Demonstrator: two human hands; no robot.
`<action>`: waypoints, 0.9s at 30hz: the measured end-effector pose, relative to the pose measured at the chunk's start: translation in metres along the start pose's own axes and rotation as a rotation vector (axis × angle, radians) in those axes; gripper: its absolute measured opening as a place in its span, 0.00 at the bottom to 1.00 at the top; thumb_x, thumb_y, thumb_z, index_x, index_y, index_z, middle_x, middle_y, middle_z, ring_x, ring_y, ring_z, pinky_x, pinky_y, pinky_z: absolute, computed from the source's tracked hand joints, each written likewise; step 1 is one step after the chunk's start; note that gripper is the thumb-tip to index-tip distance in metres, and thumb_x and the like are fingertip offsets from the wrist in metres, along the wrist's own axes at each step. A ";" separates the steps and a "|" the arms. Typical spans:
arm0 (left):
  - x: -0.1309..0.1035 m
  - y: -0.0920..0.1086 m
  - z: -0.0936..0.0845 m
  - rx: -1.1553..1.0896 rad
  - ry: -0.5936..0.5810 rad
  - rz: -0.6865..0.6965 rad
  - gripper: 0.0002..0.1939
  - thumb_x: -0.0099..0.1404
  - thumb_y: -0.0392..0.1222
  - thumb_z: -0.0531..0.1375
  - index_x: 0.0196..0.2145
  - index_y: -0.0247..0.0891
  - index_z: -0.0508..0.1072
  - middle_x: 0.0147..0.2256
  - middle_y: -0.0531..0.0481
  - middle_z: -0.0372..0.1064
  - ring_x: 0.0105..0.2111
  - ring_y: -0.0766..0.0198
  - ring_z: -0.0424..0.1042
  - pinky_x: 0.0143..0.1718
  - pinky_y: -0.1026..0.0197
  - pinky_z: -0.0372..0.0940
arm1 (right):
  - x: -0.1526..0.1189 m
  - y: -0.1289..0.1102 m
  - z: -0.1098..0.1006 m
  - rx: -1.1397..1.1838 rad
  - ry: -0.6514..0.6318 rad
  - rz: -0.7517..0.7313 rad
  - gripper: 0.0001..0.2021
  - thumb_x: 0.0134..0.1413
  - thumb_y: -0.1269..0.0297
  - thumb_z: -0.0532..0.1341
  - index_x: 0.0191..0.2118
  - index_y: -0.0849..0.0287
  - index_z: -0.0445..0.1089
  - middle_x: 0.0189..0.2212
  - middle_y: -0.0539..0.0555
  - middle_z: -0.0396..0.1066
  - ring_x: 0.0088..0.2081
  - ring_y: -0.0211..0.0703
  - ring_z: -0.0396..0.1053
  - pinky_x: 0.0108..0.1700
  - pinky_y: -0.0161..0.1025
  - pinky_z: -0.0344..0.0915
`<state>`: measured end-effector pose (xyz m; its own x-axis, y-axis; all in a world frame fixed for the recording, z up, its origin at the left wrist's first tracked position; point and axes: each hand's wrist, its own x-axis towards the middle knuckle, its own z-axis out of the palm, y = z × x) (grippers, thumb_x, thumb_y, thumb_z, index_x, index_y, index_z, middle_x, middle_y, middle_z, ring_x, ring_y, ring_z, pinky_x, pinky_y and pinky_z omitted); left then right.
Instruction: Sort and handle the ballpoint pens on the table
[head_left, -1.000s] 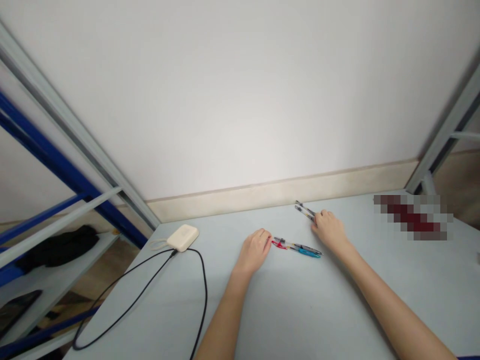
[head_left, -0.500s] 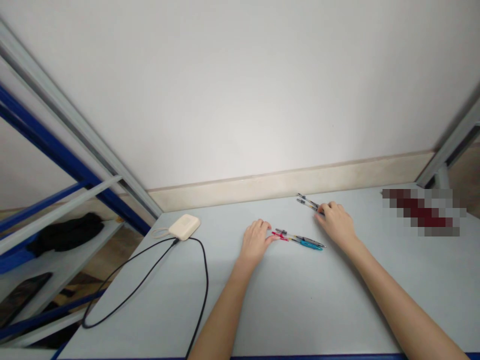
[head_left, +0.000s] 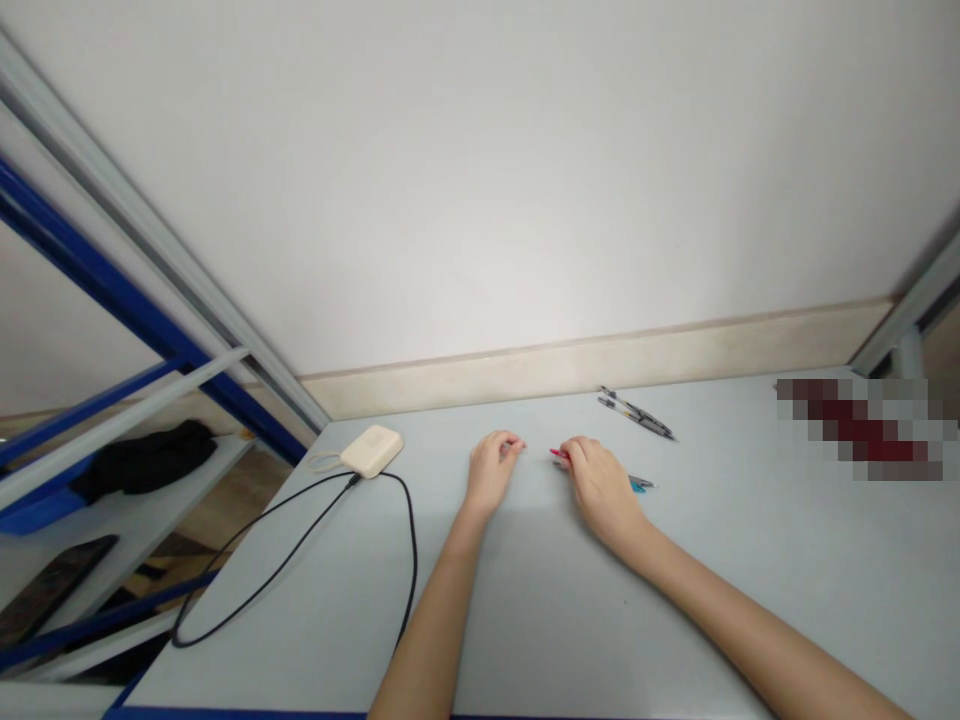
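My right hand [head_left: 598,486] lies over a small bunch of pens on the pale grey table [head_left: 675,600], its fingers curled down around them. A red pen end [head_left: 559,455] pokes out past the fingertips, and a blue pen tip [head_left: 640,485] shows on the wrist side. My left hand [head_left: 491,468] rests on the table a short way to the left, fingers curled in and holding nothing. Two dark grey pens [head_left: 637,413] lie side by side further back, near the wall, apart from both hands.
A cream, flat box-like device [head_left: 371,450] with a black cable [head_left: 300,545] looping toward the front edge sits at the left. Blue and grey shelving [head_left: 112,330] with a black bundle [head_left: 146,460] stands beyond the table's left side. A blurred patch [head_left: 862,430] is at the right.
My right hand left the two dark pens at the back and moved left onto the red and blue pens. My left hand drew back from the red end and curled up.
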<state>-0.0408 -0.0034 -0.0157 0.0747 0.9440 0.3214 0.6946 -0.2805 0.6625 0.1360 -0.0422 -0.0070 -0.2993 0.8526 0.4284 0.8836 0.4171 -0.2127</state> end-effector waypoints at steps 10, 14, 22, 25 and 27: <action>0.002 0.001 -0.002 -0.174 0.038 -0.054 0.16 0.63 0.47 0.49 0.26 0.37 0.70 0.29 0.47 0.72 0.32 0.61 0.70 0.38 0.62 0.62 | 0.003 -0.002 -0.029 -0.075 -0.267 0.158 0.16 0.59 0.56 0.48 0.29 0.56 0.69 0.25 0.55 0.74 0.26 0.43 0.70 0.24 0.35 0.46; 0.001 0.004 0.000 -0.178 0.021 -0.040 0.16 0.63 0.47 0.48 0.26 0.37 0.69 0.29 0.47 0.71 0.32 0.61 0.70 0.38 0.61 0.62 | 0.002 -0.004 -0.029 -0.057 -0.241 0.151 0.14 0.58 0.60 0.49 0.30 0.55 0.69 0.24 0.53 0.74 0.26 0.42 0.70 0.24 0.35 0.45; 0.001 0.003 0.001 -0.191 0.033 -0.034 0.16 0.63 0.47 0.48 0.25 0.37 0.69 0.28 0.48 0.71 0.31 0.61 0.70 0.37 0.62 0.62 | -0.002 -0.002 -0.031 -0.012 -0.213 -0.054 0.12 0.58 0.59 0.49 0.38 0.55 0.67 0.26 0.53 0.74 0.26 0.40 0.70 0.26 0.34 0.48; 0.002 0.002 0.001 -0.175 0.028 -0.032 0.16 0.63 0.46 0.49 0.25 0.37 0.69 0.28 0.48 0.71 0.31 0.62 0.70 0.37 0.62 0.62 | -0.004 -0.001 -0.031 0.006 -0.188 -0.059 0.13 0.57 0.55 0.50 0.38 0.56 0.67 0.26 0.53 0.75 0.26 0.41 0.70 0.27 0.33 0.49; 0.001 0.003 0.001 -0.170 0.024 -0.030 0.16 0.63 0.46 0.49 0.26 0.37 0.69 0.29 0.47 0.72 0.32 0.62 0.70 0.37 0.62 0.63 | -0.004 -0.001 -0.030 -0.013 -0.204 -0.052 0.10 0.56 0.59 0.51 0.36 0.56 0.67 0.25 0.53 0.74 0.25 0.41 0.69 0.26 0.33 0.49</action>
<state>-0.0383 -0.0030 -0.0138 0.0373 0.9485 0.3147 0.5646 -0.2798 0.7765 0.1472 -0.0557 0.0182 -0.4102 0.8767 0.2514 0.8693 0.4592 -0.1830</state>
